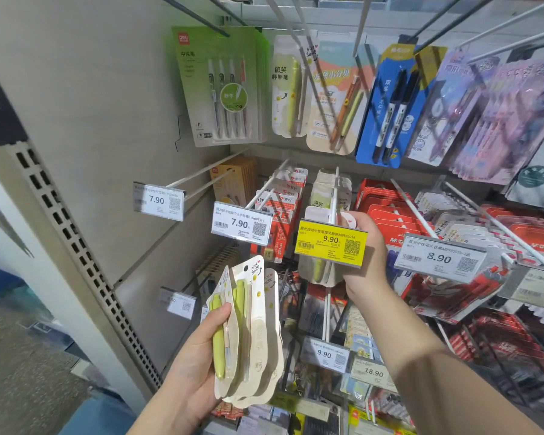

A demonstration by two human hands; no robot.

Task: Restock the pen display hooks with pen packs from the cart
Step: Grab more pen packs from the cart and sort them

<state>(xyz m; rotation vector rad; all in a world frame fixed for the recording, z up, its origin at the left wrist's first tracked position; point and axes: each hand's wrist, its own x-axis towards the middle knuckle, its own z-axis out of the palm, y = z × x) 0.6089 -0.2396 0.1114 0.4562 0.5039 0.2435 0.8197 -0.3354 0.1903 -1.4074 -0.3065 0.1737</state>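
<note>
Head view: right hand (363, 246) pinches a pen pack (319, 271) at the tip of the white hook (335, 196), behind the yellow price tag (330, 241), pack's long axis vertical. Left hand (198, 350), lower left, fingers curled round the spare packs (248, 334), farther from the hook

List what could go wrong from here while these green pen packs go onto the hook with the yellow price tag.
1. The left hand grips a fanned stack of green pen packs by one side only; the outer packs could slide out and drop.
2. The right hand holds a pack behind the yellow price tag, which hides the hook tip, so the hang hole may miss the hook.
3. Neighbouring tags sit close; an elbow could knock them.
</note>
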